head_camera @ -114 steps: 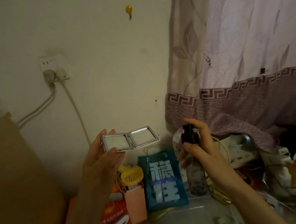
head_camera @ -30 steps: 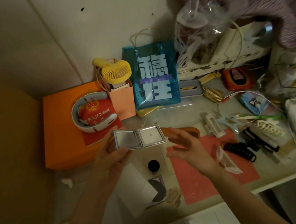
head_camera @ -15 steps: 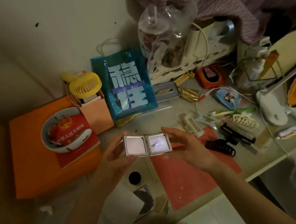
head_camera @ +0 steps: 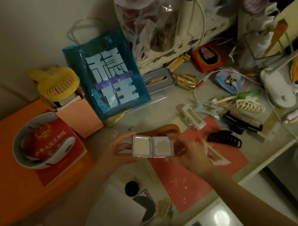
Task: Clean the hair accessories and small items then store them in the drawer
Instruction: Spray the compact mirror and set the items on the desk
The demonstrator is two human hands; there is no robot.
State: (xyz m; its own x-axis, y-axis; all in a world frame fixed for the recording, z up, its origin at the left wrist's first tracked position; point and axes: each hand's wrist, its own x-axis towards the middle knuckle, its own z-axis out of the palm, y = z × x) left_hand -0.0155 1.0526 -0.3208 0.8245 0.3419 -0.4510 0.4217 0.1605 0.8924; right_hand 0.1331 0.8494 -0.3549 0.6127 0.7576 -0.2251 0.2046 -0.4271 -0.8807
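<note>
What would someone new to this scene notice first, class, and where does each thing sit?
The open compact mirror draws the eye first, held at centre above the desk by the left hand and the right hand. Behind it, the blue bag with big pale characters stands against the wall. Left of that, a yellow fan sticks out of a pink box, and hair clips are scattered on the right, including a black clip.

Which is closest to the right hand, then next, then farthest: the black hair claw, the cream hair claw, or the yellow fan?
From the right hand:
1. Black hair claw, just to its right on the desk.
2. Cream hair claw, farther right and back.
3. Yellow fan, far left by the wall.
</note>
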